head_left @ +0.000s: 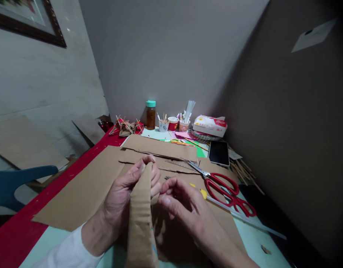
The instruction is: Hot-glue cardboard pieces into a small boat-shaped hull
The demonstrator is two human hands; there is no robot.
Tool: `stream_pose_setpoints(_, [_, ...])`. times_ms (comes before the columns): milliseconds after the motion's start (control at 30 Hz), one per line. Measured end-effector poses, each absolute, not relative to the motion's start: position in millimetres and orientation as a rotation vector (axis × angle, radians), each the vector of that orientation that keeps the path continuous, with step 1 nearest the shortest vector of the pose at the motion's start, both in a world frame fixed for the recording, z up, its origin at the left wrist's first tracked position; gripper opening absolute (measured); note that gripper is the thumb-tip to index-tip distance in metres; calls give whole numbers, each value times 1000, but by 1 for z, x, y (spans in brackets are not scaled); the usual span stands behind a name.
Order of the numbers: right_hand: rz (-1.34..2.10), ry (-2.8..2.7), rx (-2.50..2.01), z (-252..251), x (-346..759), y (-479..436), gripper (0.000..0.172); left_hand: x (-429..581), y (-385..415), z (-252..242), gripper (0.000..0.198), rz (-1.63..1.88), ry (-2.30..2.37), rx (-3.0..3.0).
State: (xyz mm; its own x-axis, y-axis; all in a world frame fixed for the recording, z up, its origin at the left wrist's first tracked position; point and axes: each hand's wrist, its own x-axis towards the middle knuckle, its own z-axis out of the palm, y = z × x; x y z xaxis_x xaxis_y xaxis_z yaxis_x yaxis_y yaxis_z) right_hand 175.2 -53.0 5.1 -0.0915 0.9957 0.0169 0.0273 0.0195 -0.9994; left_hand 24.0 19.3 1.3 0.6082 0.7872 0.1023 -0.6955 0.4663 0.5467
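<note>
My left hand (118, 195) is closed around the upper end of a creased cardboard strip (141, 219), which runs down toward me and has blue marks on its right edge. Just right of the strip is my right hand (188, 208), thumb and fingertips curled together in a pinch; whatever they may hold is too small or hidden to make out. Beyond the right hand lie red-handled scissors (220, 184), their blades pointing left. A glue stick (244, 216), translucent and long, extends to the right beneath them, with a yellow piece (203, 193) at its near end.
Flat cardboard sheets (84, 182) cover much of the table. A phone (219, 152), a tissue pack (210, 125), cups of sticks and pens (173, 123) and a teal-lidded bottle (150, 116) stand or lie at the back. Thin wooden sticks (248, 169) lie right; a blue chair (20, 182) is left.
</note>
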Motion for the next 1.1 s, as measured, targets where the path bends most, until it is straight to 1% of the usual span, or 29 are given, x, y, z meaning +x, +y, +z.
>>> stream_pose_setpoints(67, [1358,-1358,-1146,3,170,-52,31,25,18,2,11,936,134,587])
stream_pose_setpoints(200, [1531,-1385,-1097,-3,161,-51,36,26,17,2,10,945,98,590])
stream_pose_setpoints(333, [1494,-1424,-1166,-13,159,-50,27,27,20,-2,15,952,133,577])
stream_pose_setpoints(433, [1391,-1407,-1190,-12,163,-47,26,26,25,-5,36,933,227,558])
stream_pose_setpoints(500, [1244,-1409,-1283,-8,168,-46,25,24,29,-5,47,939,405,614])
stream_pose_setpoints(533, [1141,-1431,-1356,-7,170,-45,22,23,30,-4,47,960,519,676])
stream_pose_setpoints(600, [890,-1481,-1523,-4,176,-43,15,21,31,-1,36,1047,715,820])
stream_pose_setpoints(667, [667,-1522,-1647,-4,179,-42,13,19,28,2,26,1153,801,930])
stream_pose_setpoints(733, [529,-1540,-1708,-6,181,-41,11,19,22,5,28,1215,847,1046])
stream_pose_setpoints(867, [427,-1535,-1719,-11,181,-40,11,22,9,6,41,1199,962,1415])
stream_pose_setpoints(1000, [401,-1521,-1683,-13,181,-38,12,26,10,-3,42,1075,1131,1636])
stream_pose_setpoints(1100, [450,-1518,-1689,-10,180,-35,12,27,16,-8,38,1119,1215,1609])
